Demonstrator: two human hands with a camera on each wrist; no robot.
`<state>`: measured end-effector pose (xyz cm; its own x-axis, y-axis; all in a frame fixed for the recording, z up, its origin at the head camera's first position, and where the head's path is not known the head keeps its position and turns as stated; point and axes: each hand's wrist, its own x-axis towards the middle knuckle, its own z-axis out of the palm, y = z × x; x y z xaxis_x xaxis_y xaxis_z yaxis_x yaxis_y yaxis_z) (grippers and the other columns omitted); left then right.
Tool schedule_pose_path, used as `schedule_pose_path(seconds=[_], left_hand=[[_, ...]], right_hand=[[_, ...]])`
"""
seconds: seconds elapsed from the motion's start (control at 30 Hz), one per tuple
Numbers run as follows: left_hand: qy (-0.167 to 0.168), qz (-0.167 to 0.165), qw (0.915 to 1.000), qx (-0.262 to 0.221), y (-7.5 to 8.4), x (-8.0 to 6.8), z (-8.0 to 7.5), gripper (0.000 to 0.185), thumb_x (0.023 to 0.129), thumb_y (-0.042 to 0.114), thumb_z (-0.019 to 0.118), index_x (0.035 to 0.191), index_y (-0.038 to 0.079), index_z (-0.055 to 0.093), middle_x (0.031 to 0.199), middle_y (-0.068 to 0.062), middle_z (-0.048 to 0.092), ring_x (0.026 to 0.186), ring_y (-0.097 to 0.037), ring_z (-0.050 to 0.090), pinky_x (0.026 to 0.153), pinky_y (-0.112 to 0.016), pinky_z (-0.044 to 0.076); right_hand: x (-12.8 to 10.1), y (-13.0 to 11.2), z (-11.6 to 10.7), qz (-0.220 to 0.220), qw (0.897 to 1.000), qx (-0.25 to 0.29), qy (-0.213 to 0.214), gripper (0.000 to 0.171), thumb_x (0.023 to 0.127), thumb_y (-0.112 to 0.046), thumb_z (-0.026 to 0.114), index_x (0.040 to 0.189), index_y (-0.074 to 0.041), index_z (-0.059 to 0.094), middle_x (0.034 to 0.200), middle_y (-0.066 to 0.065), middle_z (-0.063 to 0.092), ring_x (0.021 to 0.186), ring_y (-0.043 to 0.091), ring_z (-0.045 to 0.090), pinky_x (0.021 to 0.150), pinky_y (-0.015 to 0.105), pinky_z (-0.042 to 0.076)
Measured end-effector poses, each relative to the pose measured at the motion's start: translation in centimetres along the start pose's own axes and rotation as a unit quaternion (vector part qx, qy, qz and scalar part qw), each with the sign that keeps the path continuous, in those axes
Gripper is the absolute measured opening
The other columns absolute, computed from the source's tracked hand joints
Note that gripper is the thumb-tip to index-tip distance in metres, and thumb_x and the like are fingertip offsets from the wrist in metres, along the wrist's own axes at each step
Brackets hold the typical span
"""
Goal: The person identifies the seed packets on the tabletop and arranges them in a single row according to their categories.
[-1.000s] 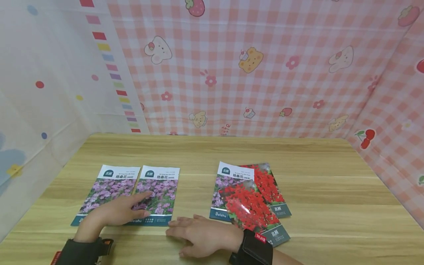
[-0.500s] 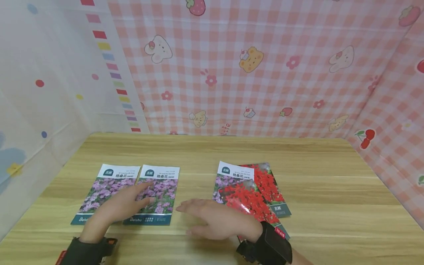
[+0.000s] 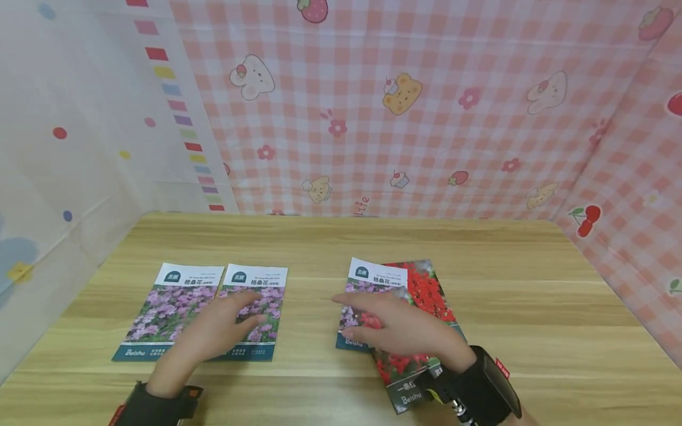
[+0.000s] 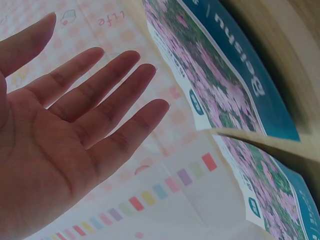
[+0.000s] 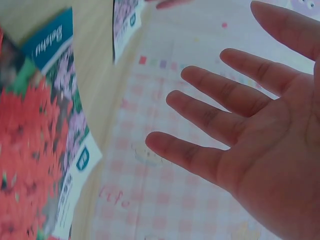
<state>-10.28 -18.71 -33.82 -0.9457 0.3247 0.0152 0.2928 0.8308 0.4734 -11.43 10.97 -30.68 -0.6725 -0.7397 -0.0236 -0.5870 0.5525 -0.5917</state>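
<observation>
Two purple-flower seed packets lie side by side on the left, an outer one (image 3: 154,316) and an inner one (image 3: 269,340). My left hand (image 3: 215,325) is over them with fingers extended and nothing held; its bare palm (image 4: 50,145) shows in the left wrist view. To the right is an overlapping pile: a third purple-flower packet (image 3: 379,274), a red-flower packet (image 3: 430,296) behind, and another red-flower packet (image 3: 391,378) on top in front. Over this pile is my right hand (image 3: 402,325), fingers spread and holding nothing, partly hiding the front red packet.
The packets lie on a wood-grain table (image 3: 314,248). Behind it hangs a pink checked cloth (image 3: 362,142), with a pale dotted cloth (image 3: 96,165) on the left side. A black strap (image 3: 482,384) is around the right wrist.
My right hand has moved right and away from me, from the table between the packet groups to over the right pile. My left hand has shifted slightly right. The packets have stayed in place.
</observation>
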Motion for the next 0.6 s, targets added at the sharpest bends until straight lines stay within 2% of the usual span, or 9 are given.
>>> schedule_pose_path(seconds=[0.2, 0.43, 0.6], left_hand=[[0.002, 0.006, 1.0000, -0.005, 0.6, 0.1, 0.3, 0.045, 0.089, 0.025, 0.059, 0.123, -0.003, 0.052, 0.119, -0.021, 0.056, 0.109, -0.039, 0.051, 0.090, -0.053, 0.041], [-0.002, 0.003, 0.9998, -0.018, 1.5, 0.1, 0.3, 0.042, 0.089, 0.022, 0.061, 0.124, 0.001, 0.053, 0.118, -0.016, 0.058, 0.103, -0.033, 0.057, 0.088, -0.051, 0.044], [0.002, 0.014, 0.9996, -0.023, 2.0, 0.1, 0.6, 0.043, 0.088, 0.020, 0.061, 0.125, 0.000, 0.053, 0.121, -0.017, 0.056, 0.110, -0.035, 0.052, 0.090, -0.051, 0.042]], right_hand=[[-1.1, 1.6, -0.8, -0.005, 0.999, 0.028, 0.036, 0.048, 0.090, -0.026, 0.058, 0.134, -0.011, 0.046, 0.130, 0.003, 0.051, 0.119, 0.021, 0.046, 0.096, 0.043, 0.040], [-2.3, 3.2, -1.0, 0.016, 0.998, 0.035, 0.058, 0.050, 0.092, -0.036, 0.054, 0.135, -0.012, 0.045, 0.129, 0.007, 0.051, 0.117, 0.026, 0.047, 0.092, 0.048, 0.041], [-3.1, 4.2, -1.0, 0.044, 0.996, 0.051, 0.062, 0.051, 0.091, -0.038, 0.053, 0.133, -0.010, 0.046, 0.130, 0.010, 0.050, 0.119, 0.029, 0.045, 0.093, 0.052, 0.039]])
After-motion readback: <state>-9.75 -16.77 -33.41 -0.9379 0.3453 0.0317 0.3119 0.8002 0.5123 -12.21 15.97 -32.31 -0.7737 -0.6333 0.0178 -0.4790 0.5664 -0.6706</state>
